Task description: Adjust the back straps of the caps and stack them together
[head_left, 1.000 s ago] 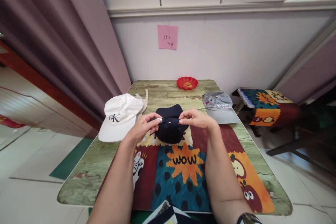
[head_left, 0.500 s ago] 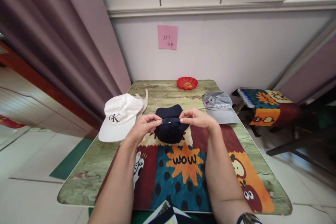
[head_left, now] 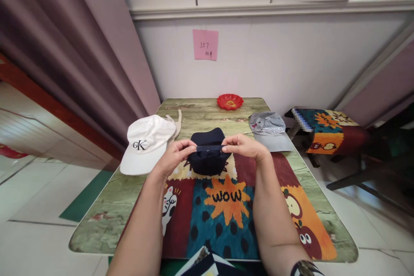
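A dark navy cap (head_left: 208, 164) rests at the middle of the table on a patterned mat, its back strap toward me and its brim pointing away. My left hand (head_left: 181, 151) pinches the strap (head_left: 208, 148) at its left end between thumb and fingers. At the strap's right end, my right hand (head_left: 239, 144) pinches it the same way. The strap is stretched straight between both hands. To the left lies a white cap (head_left: 145, 138) with dark letters on its front and a loose strap behind. A grey cap (head_left: 268, 127) lies to the right, brim toward me.
A red scalloped dish (head_left: 230, 101) stands at the table's far edge. The colourful mat (head_left: 223, 233) covers the near middle of the wood-look table (head_left: 97, 224). A pink note (head_left: 205, 44) is stuck on the wall. Right of the table is a stool with a printed cover (head_left: 326, 125).
My left hand has shifted slightly left along with the strap's end. Both hands keep their pinch, and the strap now looks a little straighter. The view has moved very slightly.
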The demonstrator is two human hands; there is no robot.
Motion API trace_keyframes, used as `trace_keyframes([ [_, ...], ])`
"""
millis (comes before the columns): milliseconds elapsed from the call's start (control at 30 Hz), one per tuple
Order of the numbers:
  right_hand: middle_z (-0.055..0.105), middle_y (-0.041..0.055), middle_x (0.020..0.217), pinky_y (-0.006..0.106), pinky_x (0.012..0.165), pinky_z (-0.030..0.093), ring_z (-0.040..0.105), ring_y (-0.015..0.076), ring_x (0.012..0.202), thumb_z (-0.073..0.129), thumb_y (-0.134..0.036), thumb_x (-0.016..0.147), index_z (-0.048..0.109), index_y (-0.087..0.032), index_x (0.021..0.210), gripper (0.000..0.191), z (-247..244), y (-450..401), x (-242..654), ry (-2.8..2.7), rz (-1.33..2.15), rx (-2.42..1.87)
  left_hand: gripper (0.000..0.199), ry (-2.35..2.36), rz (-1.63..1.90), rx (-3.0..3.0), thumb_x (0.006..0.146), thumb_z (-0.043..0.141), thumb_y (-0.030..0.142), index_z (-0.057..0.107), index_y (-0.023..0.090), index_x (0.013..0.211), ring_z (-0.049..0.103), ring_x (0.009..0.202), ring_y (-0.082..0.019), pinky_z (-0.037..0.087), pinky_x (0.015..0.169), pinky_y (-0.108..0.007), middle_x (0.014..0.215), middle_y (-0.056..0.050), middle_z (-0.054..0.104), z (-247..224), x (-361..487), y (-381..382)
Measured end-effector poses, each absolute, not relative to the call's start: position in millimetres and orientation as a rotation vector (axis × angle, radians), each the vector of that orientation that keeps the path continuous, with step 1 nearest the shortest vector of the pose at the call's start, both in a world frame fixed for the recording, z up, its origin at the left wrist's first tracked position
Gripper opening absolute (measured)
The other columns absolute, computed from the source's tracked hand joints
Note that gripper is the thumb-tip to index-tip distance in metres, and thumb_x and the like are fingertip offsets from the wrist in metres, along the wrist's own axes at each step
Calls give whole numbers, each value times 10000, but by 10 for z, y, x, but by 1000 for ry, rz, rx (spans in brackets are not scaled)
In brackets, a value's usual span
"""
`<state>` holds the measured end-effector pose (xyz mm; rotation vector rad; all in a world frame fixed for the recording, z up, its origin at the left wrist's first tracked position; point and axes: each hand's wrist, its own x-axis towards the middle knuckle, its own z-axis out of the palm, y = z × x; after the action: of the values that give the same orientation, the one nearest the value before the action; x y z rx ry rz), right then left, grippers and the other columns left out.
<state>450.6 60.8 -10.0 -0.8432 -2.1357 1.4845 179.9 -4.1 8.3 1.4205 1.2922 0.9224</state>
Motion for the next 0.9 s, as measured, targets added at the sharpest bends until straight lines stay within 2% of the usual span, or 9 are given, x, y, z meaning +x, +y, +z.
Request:
trace_keyframes([
  [100,577,-14,719,238,636,378,462,117,668,642,-446,852,699,-151,868,300,-105,615,4519,-2150,1433,-849,260,1344,936,1400,735,718,428,671,172,738,393,508,-86,286,471,-202,581,36,506,110,1796,-51],
  [200,562,-20,700,238,636,371,453,113,656,649,-434,849,697,-148,851,290,-97,613,4529,-2137,1434,-845,263,1362,919,1419,736,724,429,674,172,734,457,556,-110,339,501,-209,627,13,561,122,1791,-49],
  [400,640,-2,781,248,693,438,558,131,721,748,-420,767,685,-154,874,293,-37,582,4537,-2003,1567,-799,317,1344,808,1686,788,689,473,723,202,949,606,893,-218,490,809,-315,969,-61,677,93,1683,30],
  [467,680,21,875,270,761,474,610,160,818,813,-399,694,695,-161,932,357,-35,588,4529,-2016,1596,-782,349,1351,727,1810,727,746,463,732,226,983,590,1076,-273,458,967,-392,1150,-84,656,52,1597,73],
  [533,701,38,951,299,835,488,635,190,911,844,-386,650,711,-172,984,419,-53,609,4519,-2059,1566,-822,369,1370,671,1898,666,793,431,740,247,982,496,1270,-322,347,1109,-461,1349,-94,571,-3,1505,109],
  [633,720,46,1012,328,907,482,648,216,989,854,-397,632,733,-193,1015,451,-87,655,4522,-2101,1502,-956,372,1374,595,1913,668,785,387,733,273,1018,388,1393,-340,247,1173,-501,1491,-81,467,-80,1407,142],
  [733,723,44,1074,326,946,467,641,230,1050,863,-412,614,741,-210,1044,491,-89,682,4557,-2088,1501,-983,340,1344,535,1891,689,761,337,730,280,1023,416,1382,-336,266,1167,-495,1470,-74,508,-115,1396,165],
  [800,717,33,1112,313,960,455,629,229,1083,874,-412,600,734,-225,1078,532,-76,672,4575,-2073,1506,-930,250,1333,550,1869,722,729,319,738,265,966,480,1326,-329,299,1148,-484,1378,-79,596,-117,1416,188],
  [900,727,5,999,273,847,471,646,204,955,874,-420,602,743,-224,1019,479,-59,616,4558,-2099,1433,-992,200,1260,594,1783,811,658,357,739,240,952,622,1115,-296,428,1033,-440,1139,-79,715,-84,1426,244],
])
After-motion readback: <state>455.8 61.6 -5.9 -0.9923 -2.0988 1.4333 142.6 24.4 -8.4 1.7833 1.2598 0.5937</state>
